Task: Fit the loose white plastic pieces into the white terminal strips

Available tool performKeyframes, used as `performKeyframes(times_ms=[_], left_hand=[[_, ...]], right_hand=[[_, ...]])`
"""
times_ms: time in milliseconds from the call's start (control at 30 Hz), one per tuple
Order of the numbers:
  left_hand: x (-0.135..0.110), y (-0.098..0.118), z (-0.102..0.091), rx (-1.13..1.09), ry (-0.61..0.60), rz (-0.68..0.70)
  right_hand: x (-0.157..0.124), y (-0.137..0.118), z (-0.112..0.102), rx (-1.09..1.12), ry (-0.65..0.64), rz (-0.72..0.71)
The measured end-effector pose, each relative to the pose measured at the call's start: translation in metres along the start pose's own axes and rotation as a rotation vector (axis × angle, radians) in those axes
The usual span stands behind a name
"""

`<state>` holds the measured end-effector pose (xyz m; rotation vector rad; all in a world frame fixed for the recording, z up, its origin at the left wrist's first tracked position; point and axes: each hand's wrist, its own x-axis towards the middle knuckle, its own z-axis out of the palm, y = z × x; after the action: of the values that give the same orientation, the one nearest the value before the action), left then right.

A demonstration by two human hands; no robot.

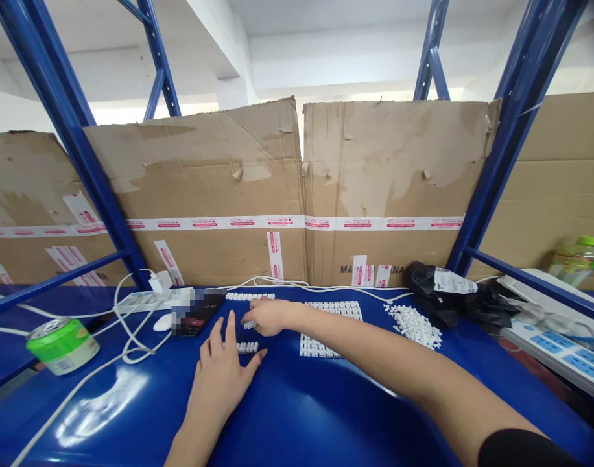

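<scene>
My left hand [222, 364] lies flat on the blue table [297, 415], fingers spread, beside a short row of small white pieces [248, 347]. My right hand [269, 316] reaches across to the left, its fingers curled down onto small white pieces near another row [251, 296]. A larger block of white pieces set in rows [326, 324] sits just right of that hand. A loose heap of white pieces [414, 324] lies further right.
A phone [196, 312], a white mouse [162, 322], a power strip with white cables [141, 300] and a green can [62, 345] sit on the left. A black bag [452, 295], another power strip [564, 353] and a green bottle [576, 259] stand right. Cardboard boxes [297, 188] back the table.
</scene>
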<state>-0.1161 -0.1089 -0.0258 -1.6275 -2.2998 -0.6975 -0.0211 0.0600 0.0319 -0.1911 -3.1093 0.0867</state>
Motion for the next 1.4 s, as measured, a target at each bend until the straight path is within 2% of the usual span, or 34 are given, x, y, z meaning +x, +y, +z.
performKeyframes(times_ms=[100, 267, 467, 600, 700, 800, 1000, 1167, 1400], left_hand=[[-0.001, -0.011, 0.002, -0.041, 0.023, 0.011], [0.003, -0.042, 0.0, -0.201, -0.001, 0.049], [0.007, -0.063, -0.007, -0.249, 0.001, -0.016], [0.007, -0.062, -0.007, -0.292, -0.051, -0.043], [0.007, -0.058, -0.005, -0.294, -0.065, -0.027], [0.007, -0.053, -0.003, -0.243, -0.063, -0.013], [0.004, -0.036, -0.002, -0.069, -0.056, -0.032], [0.006, -0.028, -0.002, -0.023, -0.058, -0.036], [0.007, -0.035, -0.002, -0.079, -0.059, -0.059]], right_hand=[[-0.015, 0.001, -0.002, -0.043, -0.026, -0.006], [-0.052, -0.004, -0.004, -0.015, -0.023, -0.026], [-0.077, -0.02, -0.004, 0.028, 0.001, -0.04], [-0.077, -0.031, -0.003, 0.0, 0.033, -0.028], [-0.074, -0.035, 0.001, -0.007, 0.06, 0.035], [-0.071, -0.036, 0.005, -0.012, 0.08, 0.078], [-0.067, -0.034, 0.009, -0.005, 0.125, 0.031], [-0.066, -0.038, 0.009, -0.017, 0.093, 0.046], [-0.082, -0.029, -0.007, 0.142, 0.162, 0.04]])
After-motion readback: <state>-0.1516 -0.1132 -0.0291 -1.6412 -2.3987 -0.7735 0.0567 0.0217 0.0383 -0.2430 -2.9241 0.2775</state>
